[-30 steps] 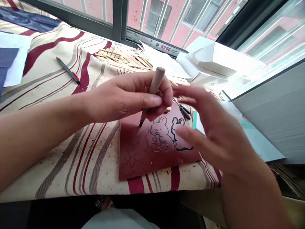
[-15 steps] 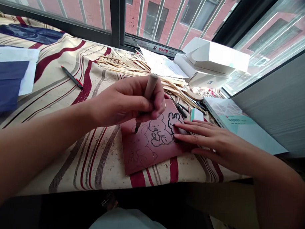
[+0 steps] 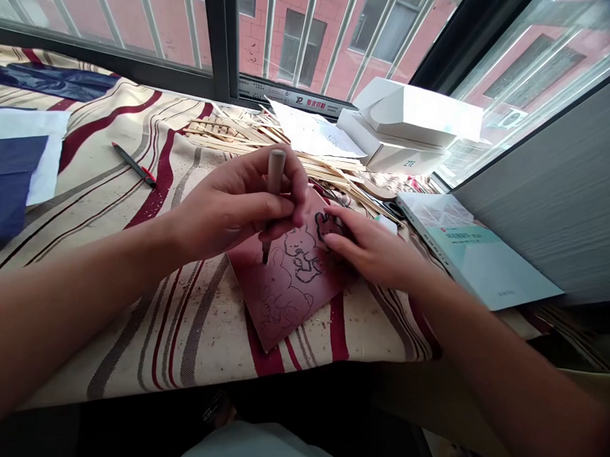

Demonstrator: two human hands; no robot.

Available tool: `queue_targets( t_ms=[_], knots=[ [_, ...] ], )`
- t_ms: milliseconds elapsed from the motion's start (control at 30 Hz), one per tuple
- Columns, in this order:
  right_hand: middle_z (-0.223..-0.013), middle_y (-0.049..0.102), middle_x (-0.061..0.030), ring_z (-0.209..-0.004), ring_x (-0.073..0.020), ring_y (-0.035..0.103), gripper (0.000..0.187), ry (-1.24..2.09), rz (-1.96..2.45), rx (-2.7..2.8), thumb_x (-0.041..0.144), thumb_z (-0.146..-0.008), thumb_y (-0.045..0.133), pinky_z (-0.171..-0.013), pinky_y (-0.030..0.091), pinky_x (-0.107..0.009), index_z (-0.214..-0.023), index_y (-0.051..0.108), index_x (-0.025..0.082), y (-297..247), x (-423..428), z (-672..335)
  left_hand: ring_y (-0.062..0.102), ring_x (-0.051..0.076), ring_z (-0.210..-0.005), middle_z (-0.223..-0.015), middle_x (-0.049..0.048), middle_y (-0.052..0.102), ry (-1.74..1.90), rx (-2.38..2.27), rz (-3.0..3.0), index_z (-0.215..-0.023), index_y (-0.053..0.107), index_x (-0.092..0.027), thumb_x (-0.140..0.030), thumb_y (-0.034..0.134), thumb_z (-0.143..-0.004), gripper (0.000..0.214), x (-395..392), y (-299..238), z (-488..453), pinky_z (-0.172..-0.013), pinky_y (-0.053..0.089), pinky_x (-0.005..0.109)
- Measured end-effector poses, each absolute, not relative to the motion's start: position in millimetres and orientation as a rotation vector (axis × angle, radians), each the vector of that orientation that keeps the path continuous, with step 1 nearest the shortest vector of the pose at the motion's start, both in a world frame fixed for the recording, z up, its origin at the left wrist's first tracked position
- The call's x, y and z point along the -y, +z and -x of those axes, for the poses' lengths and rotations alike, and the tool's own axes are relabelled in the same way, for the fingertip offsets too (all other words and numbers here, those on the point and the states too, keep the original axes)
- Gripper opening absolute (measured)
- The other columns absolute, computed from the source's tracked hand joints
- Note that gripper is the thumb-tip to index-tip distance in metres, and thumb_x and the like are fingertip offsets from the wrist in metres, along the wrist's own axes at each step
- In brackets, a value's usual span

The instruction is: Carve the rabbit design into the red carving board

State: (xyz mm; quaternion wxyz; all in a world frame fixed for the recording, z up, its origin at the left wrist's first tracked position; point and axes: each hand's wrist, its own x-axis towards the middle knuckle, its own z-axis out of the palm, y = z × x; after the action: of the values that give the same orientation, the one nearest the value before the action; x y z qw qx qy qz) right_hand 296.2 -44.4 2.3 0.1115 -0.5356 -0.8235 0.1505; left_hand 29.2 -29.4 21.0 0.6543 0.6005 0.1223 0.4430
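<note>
My left hand (image 3: pixel 240 203) grips a wood-handled carving gouge (image 3: pixel 275 171) upright, its metal tip (image 3: pixel 265 254) down on a dark red linoleum block (image 3: pixel 287 291). Several outlined rabbits are drawn on the block, and one rabbit's outline is cut or inked darker (image 3: pixel 328 224). My right hand (image 3: pixel 369 247) rests on the block's upper right part, fingers spread, covering that corner and holding nothing. The block lies on a cream cloth with red and grey stripes (image 3: pixel 131 329), with carving crumbs around it.
Wooden sticks (image 3: pixel 238 136) and paper sheets (image 3: pixel 313 135) lie behind the block, near a white ZTE box (image 3: pixel 392 145). A book (image 3: pixel 474 254) lies to the right, a pen (image 3: pixel 133 164) and blue-and-white sheets (image 3: pixel 9 185) to the left. A barred window (image 3: pixel 221 45) runs behind.
My right hand has moved from the block's right edge onto its corner, and the block has turned counterclockwise. The gouge stays in my left hand, now more upright.
</note>
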Motion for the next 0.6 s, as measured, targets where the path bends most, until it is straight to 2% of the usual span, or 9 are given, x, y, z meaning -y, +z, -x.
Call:
queue_targets(
  t_ms=[67, 100, 200, 300, 400, 467, 533, 567, 600],
  knots=[
    [-0.175, 0.044, -0.0263, -0.166, -0.0432, 0.041, 0.074, 0.333, 1.581, 2.371, 0.053, -0.104, 0.055, -0.136, 0.037, -0.064, -0.161, 0.053, 0.006, -12.6, 47.1, -280.4, 0.057, 0.010, -0.062, -0.076, 0.0030, 0.068, 1.013, -0.309, -1.327, -0.084, 0.074, -0.018, -0.005, 0.072, -0.080, 0.014, 30.6, 22.4, -29.5, -0.050, 0.044, 0.019],
    [-0.176, 0.044, -0.0264, -0.167, -0.0417, 0.040, 0.074, 0.315, 1.503, 2.397, 0.054, -0.105, 0.053, -0.136, 0.036, -0.062, -0.161, 0.053, 0.006, -18.1, 47.1, -275.4, 0.057, 0.010, -0.062, -0.076, 0.0029, 0.067, 1.013, -0.321, -1.309, -0.083, 0.074, -0.018, -0.005, 0.071, -0.078, 0.014, 31.2, 23.2, -29.3, -0.049, 0.043, 0.019],
    [-0.174, 0.048, -0.0220, -0.161, -0.0352, 0.050, 0.062, 0.281, 1.206, 2.487, 0.051, -0.108, 0.049, -0.134, 0.042, -0.056, -0.154, 0.056, 0.011, -25.1, 36.5, -266.0, 0.057, 0.010, -0.061, -0.070, 0.0021, 0.064, 0.990, -0.338, -1.294, -0.080, 0.075, -0.017, -0.005, 0.071, -0.074, 0.014, 32.2, 25.3, -27.3, -0.048, 0.039, 0.018],
    [-0.166, 0.055, -0.0205, -0.149, -0.0331, 0.059, 0.044, 0.215, 1.014, 2.555, 0.043, -0.109, 0.050, -0.126, 0.049, -0.054, -0.140, 0.064, 0.016, -23.3, 9.3, -252.2, 0.055, 0.009, -0.056, -0.065, 0.0006, 0.063, 1.033, -0.289, -1.321, -0.079, 0.076, -0.016, -0.005, 0.072, -0.073, 0.013, 29.9, 26.1, -23.7, -0.045, 0.036, 0.019],
    [-0.148, 0.069, -0.0210, -0.139, -0.0367, 0.063, 0.027, 0.033, 1.103, 2.464, 0.025, -0.105, 0.050, -0.123, 0.048, -0.057, -0.120, 0.070, 0.017, -17.5, -11.6, -234.6, 0.052, 0.007, -0.052, -0.061, -0.0002, 0.062, 1.106, -0.213, -1.306, -0.080, 0.076, -0.014, -0.006, 0.067, -0.075, 0.013, 26.2, 27.7, -20.2, -0.043, 0.032, 0.019],
    [-0.141, 0.071, -0.0215, -0.135, -0.0379, 0.065, 0.027, 0.014, 1.127, 2.406, 0.018, -0.103, 0.047, -0.119, 0.050, -0.059, -0.117, 0.070, 0.017, -11.0, -5.5, -229.5, 0.049, 0.007, -0.051, -0.059, -0.0002, 0.059, 1.102, -0.237, -1.267, -0.080, 0.074, -0.013, -0.010, 0.064, -0.079, 0.011, 24.5, 30.1, -18.6, -0.042, 0.029, 0.019],
    [-0.132, 0.074, -0.0171, -0.128, -0.0329, 0.068, 0.025, 0.086, 0.961, 2.325, 0.024, -0.109, 0.047, -0.115, 0.054, -0.054, -0.115, 0.070, 0.019, -3.8, 18.1, -233.3, 0.048, 0.008, -0.050, -0.057, -0.0010, 0.055, 1.063, -0.289, -1.263, -0.078, 0.072, -0.014, -0.018, 0.065, -0.088, 0.012, 24.4, 32.8, -18.0, -0.042, 0.031, 0.018],
    [-0.133, 0.074, -0.0158, -0.128, -0.0299, 0.069, 0.026, 0.186, 0.861, 2.344, 0.031, -0.112, 0.048, -0.114, 0.056, -0.050, -0.121, 0.070, 0.019, -0.9, 33.5, -237.9, 0.047, 0.008, -0.049, -0.057, -0.0018, 0.053, 1.047, -0.303, -1.275, -0.077, 0.070, -0.015, -0.023, 0.068, -0.092, 0.017, 25.1, 33.8, -18.1, -0.042, 0.034, 0.018],
    [-0.140, 0.072, -0.0164, -0.134, -0.0289, 0.067, 0.035, 0.289, 0.753, 2.438, 0.044, -0.113, 0.052, -0.116, 0.057, -0.048, -0.131, 0.068, 0.018, 1.2, 48.6, -243.4, 0.045, 0.008, -0.048, -0.057, -0.0028, 0.051, 1.040, -0.301, -1.296, -0.076, 0.069, -0.016, -0.028, 0.071, -0.095, 0.023, 26.4, 34.3, -18.6, -0.041, 0.035, 0.018]
  ],
)
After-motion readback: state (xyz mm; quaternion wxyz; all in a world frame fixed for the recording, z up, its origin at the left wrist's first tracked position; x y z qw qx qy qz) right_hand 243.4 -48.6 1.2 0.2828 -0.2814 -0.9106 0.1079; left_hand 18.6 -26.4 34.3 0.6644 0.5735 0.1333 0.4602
